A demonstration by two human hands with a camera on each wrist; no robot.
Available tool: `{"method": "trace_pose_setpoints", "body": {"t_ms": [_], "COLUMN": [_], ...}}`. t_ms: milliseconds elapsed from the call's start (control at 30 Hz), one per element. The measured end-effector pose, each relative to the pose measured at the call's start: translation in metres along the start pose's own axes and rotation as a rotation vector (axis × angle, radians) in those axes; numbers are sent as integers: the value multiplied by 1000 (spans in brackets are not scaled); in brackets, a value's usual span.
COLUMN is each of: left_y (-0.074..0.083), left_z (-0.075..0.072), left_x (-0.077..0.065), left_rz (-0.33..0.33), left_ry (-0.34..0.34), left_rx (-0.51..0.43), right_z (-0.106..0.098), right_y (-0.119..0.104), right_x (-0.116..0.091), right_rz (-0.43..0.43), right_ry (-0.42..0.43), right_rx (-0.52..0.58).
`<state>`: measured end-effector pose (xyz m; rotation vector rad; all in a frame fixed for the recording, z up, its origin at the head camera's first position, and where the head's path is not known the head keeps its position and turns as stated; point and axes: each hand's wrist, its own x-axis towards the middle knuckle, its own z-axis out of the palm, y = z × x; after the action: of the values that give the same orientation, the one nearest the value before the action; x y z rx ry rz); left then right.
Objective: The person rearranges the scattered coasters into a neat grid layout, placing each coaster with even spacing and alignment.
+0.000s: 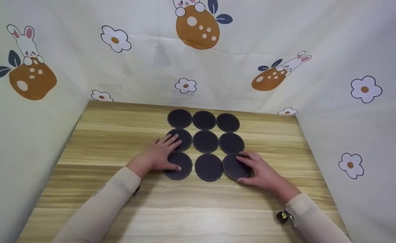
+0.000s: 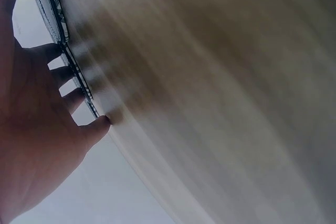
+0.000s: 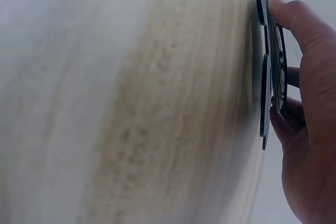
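Black round coasters with stitched rims lie in three rows of three in the head view. My left hand (image 1: 157, 156) rests with spread fingers on the left column; its fingertips touch the left coaster (image 1: 185, 140) of the middle row, and its thumb lies on the left coaster (image 1: 181, 164) of the near row. At the near right corner, my right hand (image 1: 260, 171) holds a coaster (image 1: 233, 166) by its edge between thumb and fingers. In the right wrist view this coaster (image 3: 279, 77) sits slightly above the other coasters (image 3: 265, 95).
The near middle coaster (image 1: 208, 167) lies between the hands, and the far row, including its middle coaster (image 1: 204, 120), is by the back wall. Patterned cloth walls (image 1: 144, 67) enclose the wood-grain table (image 1: 184, 209) at the back and both sides.
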<state>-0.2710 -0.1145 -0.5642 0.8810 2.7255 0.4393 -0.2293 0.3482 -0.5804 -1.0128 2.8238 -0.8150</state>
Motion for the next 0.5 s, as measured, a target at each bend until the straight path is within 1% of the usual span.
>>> {"method": "trace_pose_setpoints", "body": {"t_ms": [167, 500], "left_y": [-1, 0], "left_z": [0, 2], "left_x": [0, 0], "left_rz": [2, -15], "left_ry": [0, -3], "left_rx": [17, 32], "right_z": [2, 4], "right_y": [0, 1], "right_x": [0, -2], "right_rz": [-3, -10], "right_ry": [-7, 4], "right_rx": [-7, 2]}}
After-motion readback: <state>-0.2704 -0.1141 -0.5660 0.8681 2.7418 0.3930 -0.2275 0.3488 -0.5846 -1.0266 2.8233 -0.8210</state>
